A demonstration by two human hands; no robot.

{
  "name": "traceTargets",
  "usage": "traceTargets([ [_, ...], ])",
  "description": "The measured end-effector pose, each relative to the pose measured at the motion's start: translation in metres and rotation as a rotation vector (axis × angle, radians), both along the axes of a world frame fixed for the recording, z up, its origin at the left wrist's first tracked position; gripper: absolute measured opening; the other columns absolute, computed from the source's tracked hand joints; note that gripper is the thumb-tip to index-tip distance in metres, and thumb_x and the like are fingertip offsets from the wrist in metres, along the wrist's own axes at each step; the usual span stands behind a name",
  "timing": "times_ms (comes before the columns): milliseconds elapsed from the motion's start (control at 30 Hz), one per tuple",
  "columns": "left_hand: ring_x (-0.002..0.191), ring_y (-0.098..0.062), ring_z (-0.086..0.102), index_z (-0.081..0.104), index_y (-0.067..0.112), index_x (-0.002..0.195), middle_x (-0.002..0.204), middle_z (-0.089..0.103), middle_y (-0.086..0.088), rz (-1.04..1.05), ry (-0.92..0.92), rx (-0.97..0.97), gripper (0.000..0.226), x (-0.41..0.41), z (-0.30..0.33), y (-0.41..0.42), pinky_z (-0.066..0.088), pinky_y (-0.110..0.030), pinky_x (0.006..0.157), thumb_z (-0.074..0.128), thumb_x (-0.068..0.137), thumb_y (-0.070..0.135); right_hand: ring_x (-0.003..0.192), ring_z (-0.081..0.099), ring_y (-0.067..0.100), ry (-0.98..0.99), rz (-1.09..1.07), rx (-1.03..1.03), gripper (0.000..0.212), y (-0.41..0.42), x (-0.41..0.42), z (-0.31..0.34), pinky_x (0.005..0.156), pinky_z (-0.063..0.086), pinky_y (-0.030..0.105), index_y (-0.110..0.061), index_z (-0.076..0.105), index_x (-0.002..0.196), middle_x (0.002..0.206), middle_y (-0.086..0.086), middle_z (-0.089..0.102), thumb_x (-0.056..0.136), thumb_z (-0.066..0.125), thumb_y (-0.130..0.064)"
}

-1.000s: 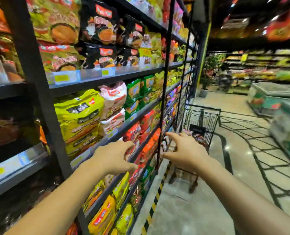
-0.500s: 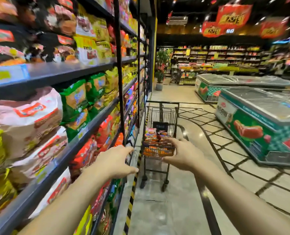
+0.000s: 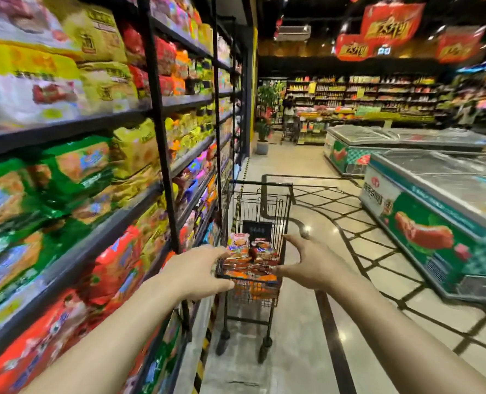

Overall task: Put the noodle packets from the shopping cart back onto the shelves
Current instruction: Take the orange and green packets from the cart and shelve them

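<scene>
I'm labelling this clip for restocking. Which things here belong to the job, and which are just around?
Belong to the job:
noodle packets
shopping cart
shelves
left hand
right hand

Just around:
chest freezers
potted plant
red hanging banners

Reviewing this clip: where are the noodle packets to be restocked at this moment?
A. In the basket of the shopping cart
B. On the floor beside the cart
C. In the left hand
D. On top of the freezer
A: the noodle packets lie piled in the shopping cart, while the left hand and right hand reach toward it, open and holding nothing.
</scene>
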State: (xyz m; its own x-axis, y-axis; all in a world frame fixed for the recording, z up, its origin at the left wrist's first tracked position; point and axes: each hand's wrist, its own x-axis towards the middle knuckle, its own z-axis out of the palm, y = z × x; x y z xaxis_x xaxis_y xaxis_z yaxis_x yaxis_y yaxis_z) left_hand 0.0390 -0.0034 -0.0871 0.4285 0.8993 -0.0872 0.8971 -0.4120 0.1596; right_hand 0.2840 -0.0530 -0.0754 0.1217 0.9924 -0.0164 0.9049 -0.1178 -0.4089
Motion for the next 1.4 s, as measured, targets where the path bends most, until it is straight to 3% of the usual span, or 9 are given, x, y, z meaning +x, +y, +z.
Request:
traceTargets([
  [100, 0.140, -0.017, 0.045, 0.032, 0.048, 0.150, 0.153, 0.042, 0.012, 0.007, 0.024, -0.010, 0.076, 0.025, -0.001, 0.042, 0.048, -0.045, 0.103, 0.056, 0.082, 0.072, 0.139, 0.045, 0.020, -0.003, -0.005, -0.026, 0.084, 0.041, 0.020, -0.007, 0.106, 0.045, 0.037, -0.036, 0.030, 0.158, 0.153, 0.000, 0.049, 0.087, 0.074, -0.051],
  [200, 0.143, -0.017, 0.042, 0.028, 0.047, 0.153, 0.156, 0.039, 0.011, 0.013, 0.046, -0.020, 0.079, 0.041, -0.003, 0.080, 0.046, -0.045, 0.106, 0.057, 0.084, 0.071, 0.144, 0.040, 0.023, -0.042, 0.018, -0.059, 0.088, 0.084, 0.035, -0.017, 0.111, 0.043, 0.043, -0.039, 0.029, 0.157, 0.155, 0.000, 0.047, 0.083, 0.073, -0.059],
  [400, 0.142, -0.016, 0.041, 0.031, 0.046, 0.151, 0.154, 0.040, 0.013, 0.028, 0.045, -0.031, 0.079, 0.059, -0.023, 0.166, 0.043, -0.048, 0.108, 0.060, 0.083, 0.071, 0.139, 0.045, 0.023, -0.050, 0.029, -0.125, 0.095, 0.174, 0.055, -0.038, 0.104, 0.049, 0.045, -0.045, 0.025, 0.156, 0.155, 0.000, 0.044, 0.076, 0.073, -0.065],
  [733, 0.142, -0.019, 0.042, 0.033, 0.046, 0.149, 0.158, 0.038, 0.008, -0.008, 0.008, -0.113, 0.084, 0.080, -0.069, 0.377, 0.043, -0.047, 0.110, 0.058, 0.075, 0.075, 0.141, 0.044, 0.025, -0.050, -0.029, -0.181, 0.091, 0.359, 0.070, -0.068, 0.106, 0.046, 0.043, -0.039, 0.028, 0.158, 0.157, 0.003, 0.042, 0.082, 0.075, -0.058],
  [900, 0.142, -0.020, 0.043, 0.033, 0.040, 0.152, 0.159, 0.039, 0.006, -0.023, -0.026, -0.144, 0.079, 0.093, -0.103, 0.478, 0.043, -0.043, 0.110, 0.063, 0.083, 0.065, 0.140, 0.045, 0.024, -0.006, -0.066, -0.222, 0.086, 0.457, 0.075, -0.095, 0.106, 0.045, 0.041, -0.038, 0.029, 0.157, 0.155, 0.001, 0.045, 0.086, 0.073, -0.054],
  [1067, 0.132, -0.022, 0.052, 0.038, 0.036, 0.150, 0.150, 0.047, 0.001, 0.025, -0.059, -0.225, 0.068, 0.103, -0.161, 0.554, 0.047, -0.039, 0.096, 0.061, 0.090, 0.058, 0.139, 0.047, 0.026, 0.083, -0.114, -0.299, 0.083, 0.535, 0.081, -0.147, 0.108, 0.047, 0.042, -0.036, 0.029, 0.158, 0.157, 0.006, 0.043, 0.089, 0.072, -0.049],
  [1233, 0.145, -0.021, 0.040, 0.029, 0.038, 0.156, 0.161, 0.035, 0.004, 0.056, -0.099, -0.329, 0.076, 0.114, -0.238, 0.611, 0.044, -0.041, 0.109, 0.063, 0.091, 0.055, 0.114, 0.064, 0.021, 0.165, -0.137, -0.408, 0.078, 0.587, 0.097, -0.220, 0.097, 0.055, 0.040, -0.036, 0.031, 0.157, 0.144, 0.006, 0.056, 0.091, 0.071, -0.045],
  [1400, 0.143, -0.017, 0.041, 0.030, 0.038, 0.156, 0.161, 0.036, 0.009, 0.095, -0.169, -0.458, 0.077, 0.133, -0.327, 0.643, 0.041, -0.036, 0.109, 0.067, 0.090, 0.053, 0.126, 0.058, 0.022, 0.229, -0.164, -0.507, 0.078, 0.622, 0.125, -0.308, 0.095, 0.046, 0.027, -0.027, 0.038, 0.156, 0.146, 0.003, 0.057, 0.089, 0.074, -0.046],
])
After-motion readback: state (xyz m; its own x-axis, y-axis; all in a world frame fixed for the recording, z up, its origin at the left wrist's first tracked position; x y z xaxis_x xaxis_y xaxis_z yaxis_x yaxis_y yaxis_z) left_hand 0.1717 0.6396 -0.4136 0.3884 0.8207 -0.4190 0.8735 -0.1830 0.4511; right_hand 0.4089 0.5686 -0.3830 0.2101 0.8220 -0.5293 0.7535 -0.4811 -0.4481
